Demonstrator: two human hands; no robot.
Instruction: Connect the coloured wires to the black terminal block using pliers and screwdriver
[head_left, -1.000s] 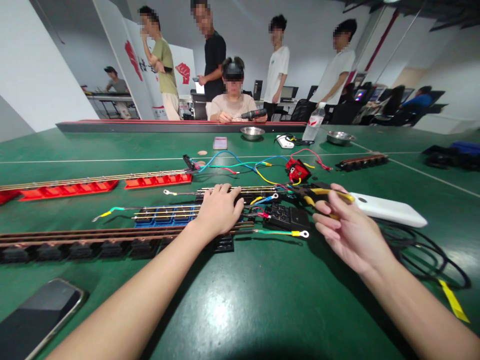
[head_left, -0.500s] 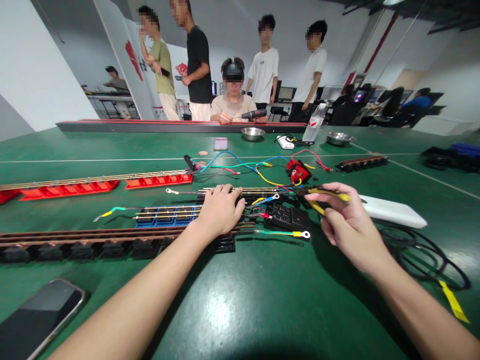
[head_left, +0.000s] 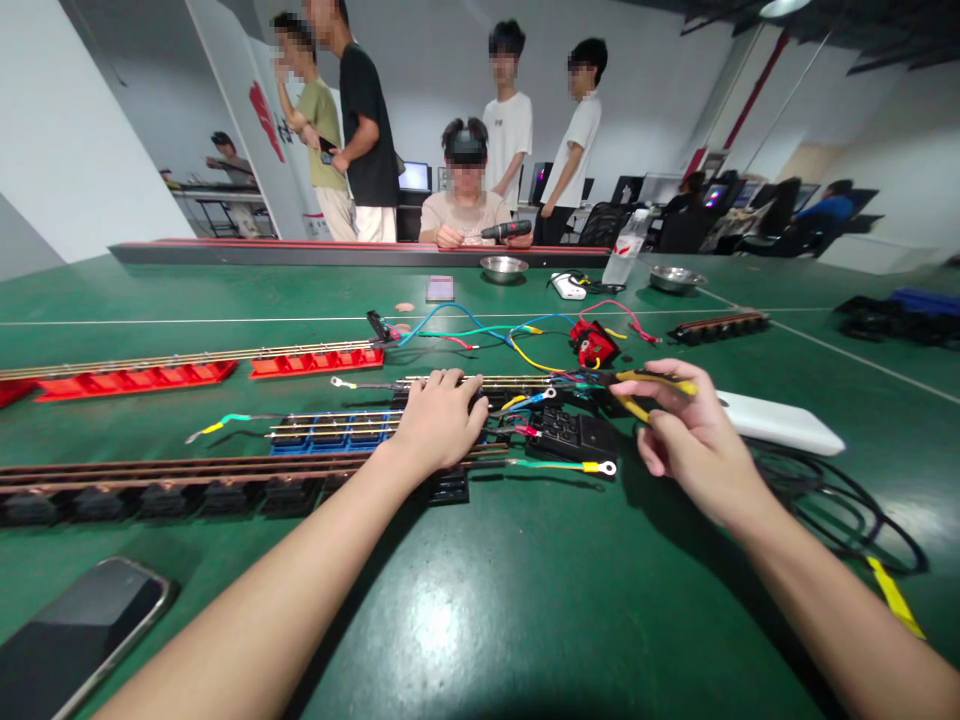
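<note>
My left hand lies palm down with fingers spread across long metal bars in black holders. Under and beside that palm run more bars on blue holders. Yellow-handled pliers are in my right hand, their handles spread apart. The pliers' jaws point left at the wires by the bars' right end; whether they grip a wire is too small to tell. Below them sits a black block with red-sleeved wires. A green wire with a ring terminal lies in front.
Copper bars on black holders stretch along the left front, near a phone. Red holders and a red block lie behind. A white device and coiled black cable are right. Across the table a person holds a drill.
My right hand and the pliers have shifted very slightly, and the handles look a little further apart. My left hand stays in place. People in the background have moved left.
</note>
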